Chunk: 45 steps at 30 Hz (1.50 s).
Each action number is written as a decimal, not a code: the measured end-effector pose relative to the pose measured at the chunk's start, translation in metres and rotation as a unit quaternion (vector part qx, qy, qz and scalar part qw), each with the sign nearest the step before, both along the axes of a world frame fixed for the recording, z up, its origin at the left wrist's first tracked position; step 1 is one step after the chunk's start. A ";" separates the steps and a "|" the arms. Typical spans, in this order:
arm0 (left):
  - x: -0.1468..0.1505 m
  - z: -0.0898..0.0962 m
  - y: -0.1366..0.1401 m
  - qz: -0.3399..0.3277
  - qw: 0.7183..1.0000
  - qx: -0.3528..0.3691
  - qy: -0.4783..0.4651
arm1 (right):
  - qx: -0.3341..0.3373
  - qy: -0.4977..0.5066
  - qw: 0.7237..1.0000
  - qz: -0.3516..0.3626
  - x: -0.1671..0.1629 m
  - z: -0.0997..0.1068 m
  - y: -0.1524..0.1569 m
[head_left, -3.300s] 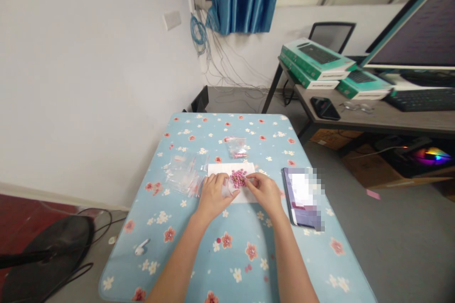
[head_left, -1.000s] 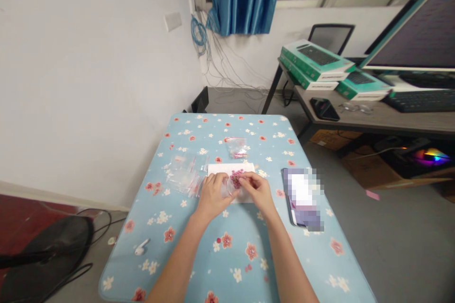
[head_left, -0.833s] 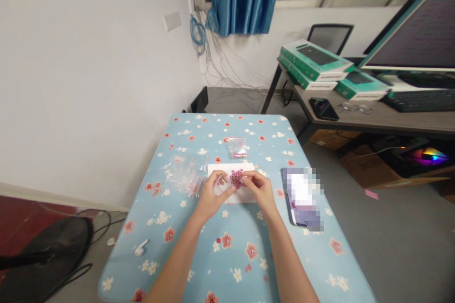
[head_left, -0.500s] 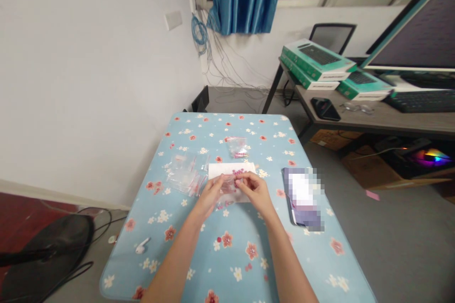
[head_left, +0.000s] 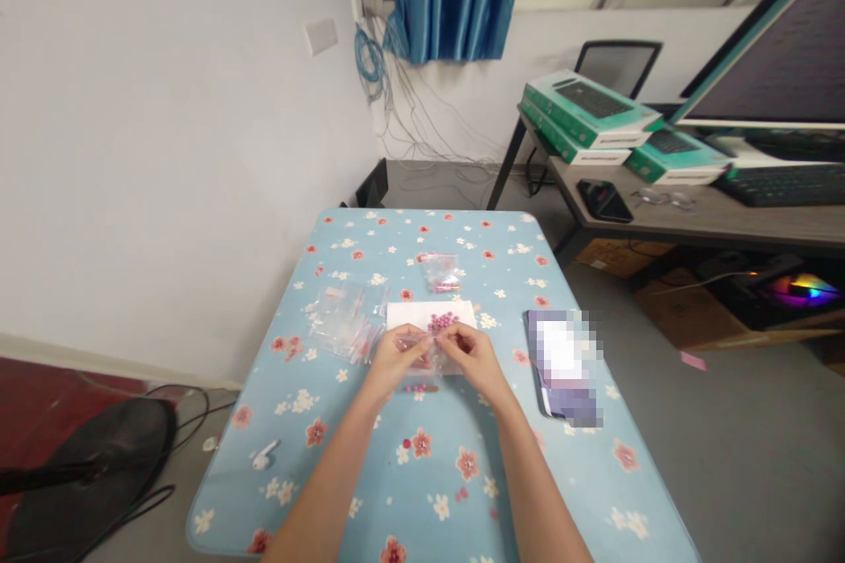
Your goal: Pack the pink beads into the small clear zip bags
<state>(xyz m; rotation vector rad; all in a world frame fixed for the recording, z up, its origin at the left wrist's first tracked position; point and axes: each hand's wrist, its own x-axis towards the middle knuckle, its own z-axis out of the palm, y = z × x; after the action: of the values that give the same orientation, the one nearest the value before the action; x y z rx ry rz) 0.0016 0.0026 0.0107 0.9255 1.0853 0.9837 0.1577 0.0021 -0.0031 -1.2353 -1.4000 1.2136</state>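
Observation:
My left hand and my right hand meet over a white sheet of paper. Both are closed in a pinch at the upper part of a small clear zip bag, which hangs between them. Low in that bag, or just behind it, lie a few pink beads and a brownish piece; I cannot tell which. Just past my fingertips, a cluster of purple-pink beads rests on the paper. Farther back is another zip bag with pink items at its bottom.
Several clear bags lie left of the paper. A white earbud is at the front left and a red dot-like piece near the front. A partly blurred phone lies right. Beyond stands a desk with green keyboard boxes.
My fingertips have come together on the zip bag's upper part, and my left hand has turned. More of the bead cluster on the paper now shows.

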 end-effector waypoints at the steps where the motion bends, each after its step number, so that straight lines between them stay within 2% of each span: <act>1: 0.000 -0.001 0.000 0.001 1.000 0.000 0.001 | 0.000 0.002 1.000 0.001 0.000 0.000 0.000; 18: 0.000 0.000 0.000 -0.005 0.999 -0.007 -0.031 | 0.002 0.011 1.000 -0.005 -0.002 0.004 -0.001; 24: -0.007 0.011 -0.003 -0.078 0.988 -0.020 -0.131 | 0.018 0.043 0.999 -0.015 -0.002 0.007 -0.002; 27: -0.008 0.012 -0.004 -0.116 0.983 -0.018 -0.139 | 0.028 0.031 0.999 -0.027 -0.003 0.009 -0.002; 30: -0.007 0.010 -0.004 -0.122 0.984 -0.023 -0.130 | 0.034 0.026 0.999 -0.033 -0.001 0.009 -0.002; 33: -0.009 0.009 -0.003 -0.092 0.987 -0.020 -0.131 | 0.045 -0.007 0.996 -0.073 0.010 0.006 0.001; 37: -0.014 0.005 0.001 0.019 0.993 0.062 -0.102 | 0.052 -0.194 0.971 -0.133 0.029 0.001 0.004; 40: -0.019 0.002 0.005 0.098 0.985 0.111 -0.088 | 0.047 -0.307 0.942 -0.126 0.037 0.002 0.003; 45: -0.023 0.001 0.010 0.149 0.976 0.075 -0.142 | 0.040 -0.366 0.927 -0.071 0.033 0.007 -0.001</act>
<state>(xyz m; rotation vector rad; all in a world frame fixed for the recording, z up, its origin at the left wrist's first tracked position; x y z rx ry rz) -0.0219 0.0122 0.0117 0.7241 0.9300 1.4165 0.1909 0.0015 0.0041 -1.7975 -1.8134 0.5890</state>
